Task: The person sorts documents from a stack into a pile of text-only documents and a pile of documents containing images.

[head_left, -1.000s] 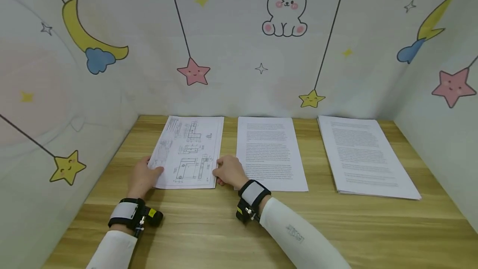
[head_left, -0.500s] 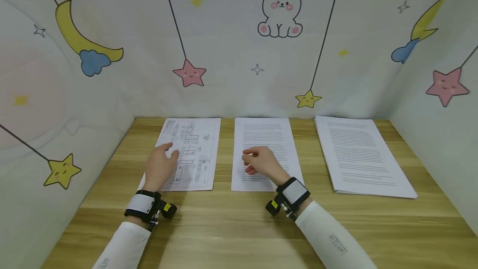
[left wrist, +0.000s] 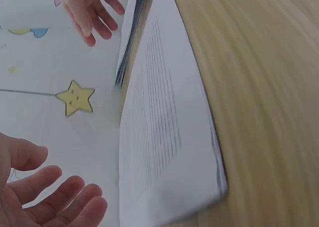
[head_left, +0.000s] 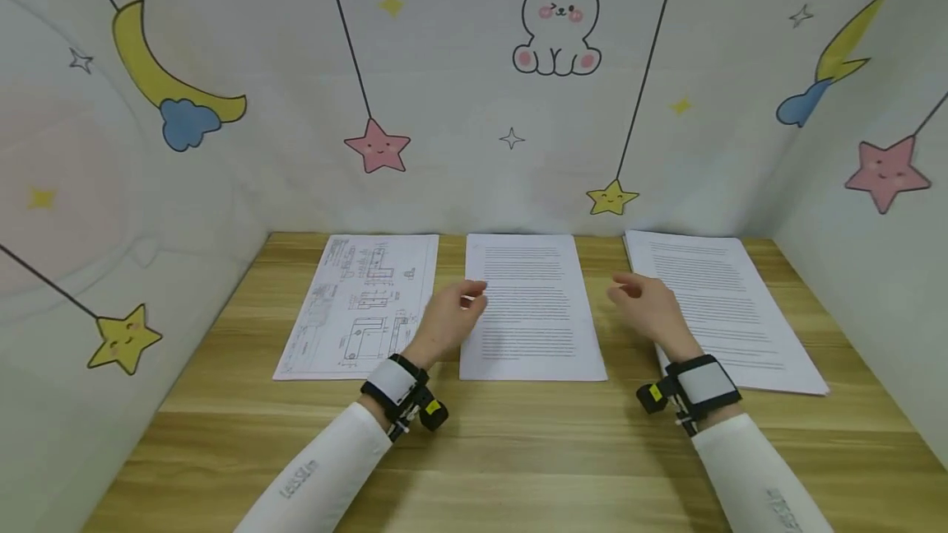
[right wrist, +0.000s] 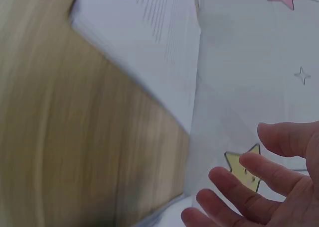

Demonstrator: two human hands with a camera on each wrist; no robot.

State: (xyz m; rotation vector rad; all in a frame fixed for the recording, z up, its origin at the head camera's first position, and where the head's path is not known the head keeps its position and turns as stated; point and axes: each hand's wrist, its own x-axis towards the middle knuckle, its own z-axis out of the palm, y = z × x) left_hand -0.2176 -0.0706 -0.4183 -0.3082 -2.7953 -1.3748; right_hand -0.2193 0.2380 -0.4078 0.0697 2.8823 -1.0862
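Three paper stacks lie in a row on the wooden table. My left hand (head_left: pixel 448 319) hovers between the left stack of technical drawings (head_left: pixel 333 327) and the middle stack of printed text (head_left: pixel 529 327), fingertips over the middle stack's left edge. Its fingers are relaxed and hold nothing, as the left wrist view shows. My right hand (head_left: pixel 655 309) is above the near left side of the right text stack (head_left: pixel 741 311), fingertips reaching over the gap beside the middle stack. In the right wrist view its fingers (right wrist: pixel 249 192) are spread, with nothing between them.
The wooden table (head_left: pixel 518 451) runs up to a pale cloth wall (head_left: pixel 444 196) printed with stars, a moon and a rabbit. Similar cloth closes off the left and right sides. A camera is strapped to each wrist.
Both hands have moved right. The left hand let go of the drawing stack and went toward the middle stack; the right hand left that stack's side, crossed the middle stack and reached the right one.
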